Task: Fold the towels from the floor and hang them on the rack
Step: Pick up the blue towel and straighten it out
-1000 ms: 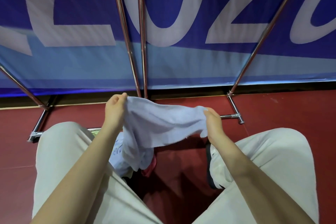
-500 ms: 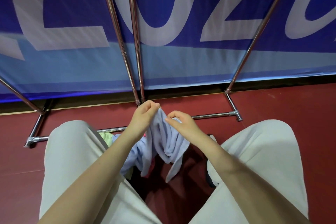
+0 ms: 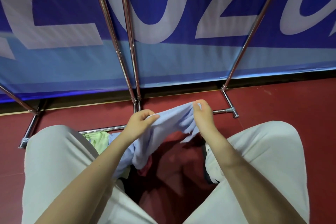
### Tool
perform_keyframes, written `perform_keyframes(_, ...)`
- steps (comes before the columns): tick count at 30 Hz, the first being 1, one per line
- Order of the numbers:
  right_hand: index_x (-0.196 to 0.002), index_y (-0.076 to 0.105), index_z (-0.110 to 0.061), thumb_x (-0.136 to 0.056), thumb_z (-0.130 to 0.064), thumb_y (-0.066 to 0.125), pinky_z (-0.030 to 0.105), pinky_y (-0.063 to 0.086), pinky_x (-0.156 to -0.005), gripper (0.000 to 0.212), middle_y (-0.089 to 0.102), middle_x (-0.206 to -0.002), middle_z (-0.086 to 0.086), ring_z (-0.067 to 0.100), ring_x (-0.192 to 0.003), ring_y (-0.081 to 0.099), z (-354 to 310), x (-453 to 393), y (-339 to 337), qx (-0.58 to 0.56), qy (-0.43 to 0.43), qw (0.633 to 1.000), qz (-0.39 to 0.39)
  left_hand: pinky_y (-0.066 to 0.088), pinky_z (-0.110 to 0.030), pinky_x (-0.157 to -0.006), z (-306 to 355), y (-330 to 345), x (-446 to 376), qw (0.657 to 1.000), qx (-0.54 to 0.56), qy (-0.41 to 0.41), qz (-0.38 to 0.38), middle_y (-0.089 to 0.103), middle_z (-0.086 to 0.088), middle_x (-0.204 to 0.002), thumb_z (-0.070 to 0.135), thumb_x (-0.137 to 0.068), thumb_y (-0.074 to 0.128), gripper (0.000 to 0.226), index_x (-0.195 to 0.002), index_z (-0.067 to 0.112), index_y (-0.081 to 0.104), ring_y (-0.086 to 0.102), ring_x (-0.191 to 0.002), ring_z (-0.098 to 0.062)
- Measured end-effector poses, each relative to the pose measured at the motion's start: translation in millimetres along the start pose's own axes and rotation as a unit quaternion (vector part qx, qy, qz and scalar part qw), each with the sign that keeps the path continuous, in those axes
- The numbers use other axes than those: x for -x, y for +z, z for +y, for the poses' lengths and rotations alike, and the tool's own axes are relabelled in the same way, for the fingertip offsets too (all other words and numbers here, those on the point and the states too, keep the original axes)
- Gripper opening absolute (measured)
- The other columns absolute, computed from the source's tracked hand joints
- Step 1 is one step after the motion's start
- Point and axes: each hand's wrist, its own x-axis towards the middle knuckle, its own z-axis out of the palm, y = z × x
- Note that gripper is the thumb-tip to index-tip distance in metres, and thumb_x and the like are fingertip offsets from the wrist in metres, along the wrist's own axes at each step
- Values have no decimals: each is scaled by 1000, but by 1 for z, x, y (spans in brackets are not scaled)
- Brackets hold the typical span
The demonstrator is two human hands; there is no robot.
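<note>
I hold a light blue towel point(image 3: 169, 127) between both hands, low over the red floor and between my knees. My left hand point(image 3: 140, 123) pinches its left end, and my right hand point(image 3: 202, 114) pinches the upper right edge. The rest of the cloth sags down toward my left leg. Below it on the floor lie a green towel point(image 3: 96, 140) and a bit of red cloth point(image 3: 147, 166), both partly hidden. The chrome rack point(image 3: 127, 42) rises just beyond my hands, its poles slanting upward out of view.
My knees in pale trousers point(image 3: 60, 169) fill the lower left and right. The rack's base bars point(image 3: 225, 110) lie on the red floor point(image 3: 281, 105). A blue banner with large white letters point(image 3: 181, 14) stands right behind the rack.
My hands came together half a second ago, bunching the towel. They have since drawn apart again, the right hand moving right and stretching the cloth between them.
</note>
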Motion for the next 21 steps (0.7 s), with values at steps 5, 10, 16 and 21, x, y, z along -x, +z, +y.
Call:
perform_keyframes(5,-112,59,-4,-97,-19,44,34,48,-85,26,64,-106,15,31,-101,61,8,-15,-16,-64,90,992,60,37,-22,-63,-21,-23,1,998,2,-36,43,54,1,-68,18,-87,70,19,-70,13,63,45,-63,-4)
perform_keyframes(10,-101,60,-1,-97,-11,40,22,42,-58,23,57,-75,3,20,-75,56,8,-15,-31,-130,124,981,68,38,-13,-60,-32,-35,6,991,-129,5,18,59,9,-66,20,-86,72,20,-70,26,60,51,-59,3)
perform_keyframes(16,-126,54,3,-96,-10,45,26,45,-68,33,57,-128,22,19,-88,51,7,-22,-47,-192,118,969,100,32,-22,-56,-47,-59,17,983,-180,-16,11,54,10,-57,45,-78,63,38,-65,10,61,41,-57,-6)
perform_keyframes(21,-125,54,-4,-95,-21,51,17,49,-75,35,61,-119,2,12,-96,62,13,-32,-57,-130,205,964,109,35,-22,-57,-50,-80,24,992,-20,-83,91,53,13,-55,23,-87,70,27,-63,14,60,43,-56,-2)
